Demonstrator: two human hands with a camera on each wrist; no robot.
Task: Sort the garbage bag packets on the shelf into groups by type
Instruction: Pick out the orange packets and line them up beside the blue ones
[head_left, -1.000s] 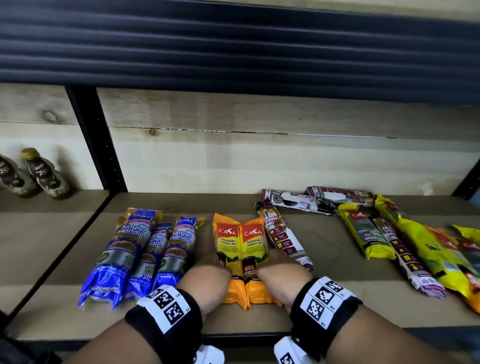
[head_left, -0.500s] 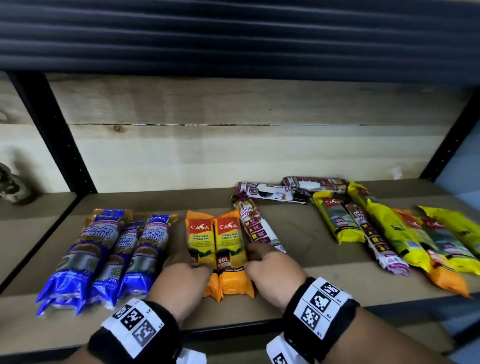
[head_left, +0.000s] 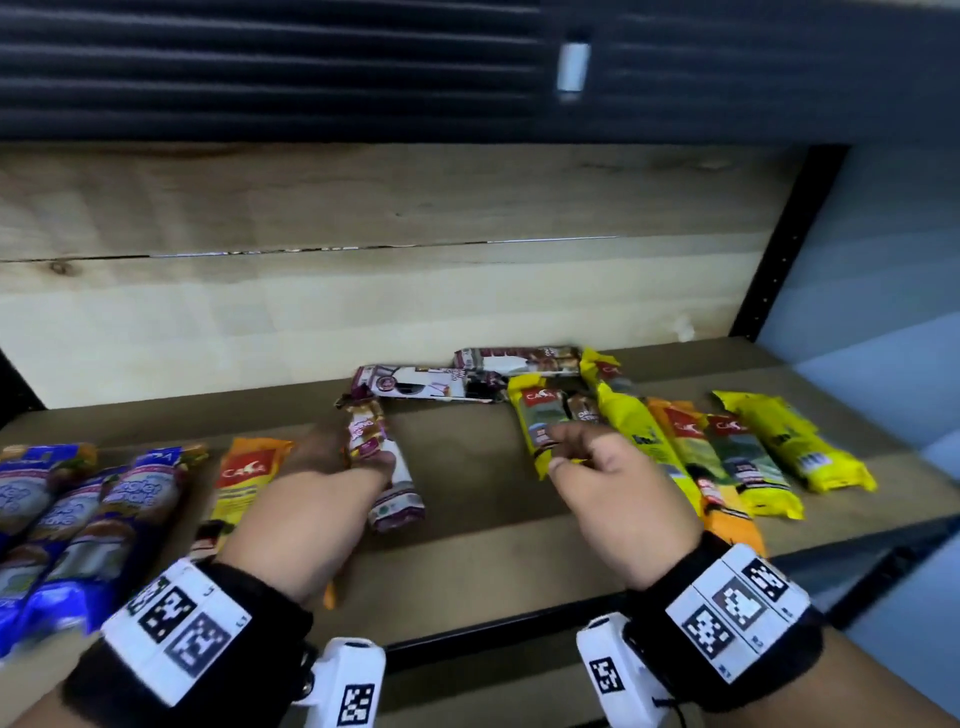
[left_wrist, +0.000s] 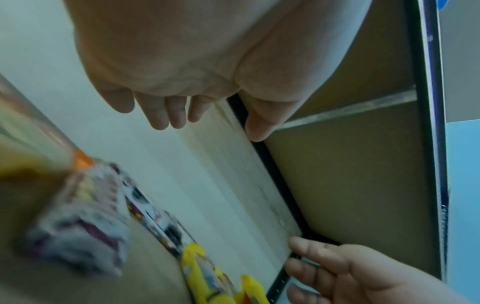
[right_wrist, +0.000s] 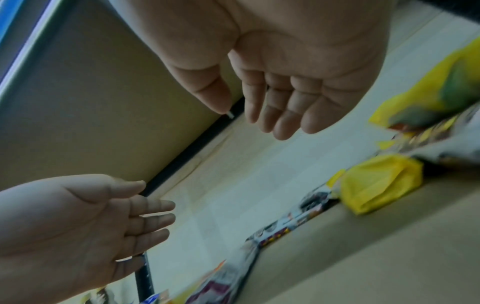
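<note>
With both hands empty and fingers loosely spread, the left hand (head_left: 332, 467) over the purple-and-white packet (head_left: 384, 467) on the shelf (head_left: 467, 535) should grip it mid-body while the right hand (head_left: 602, 478) takes the short yellow packet (head_left: 537, 415).

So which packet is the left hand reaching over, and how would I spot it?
Start at the brown wooden shelf board and find the bare stretch in its middle. There the white-and-maroon plastic packet lies alone, running front to back, under the left hand. The packets to its left are orange and blue; those to its right are mostly yellow.
</note>
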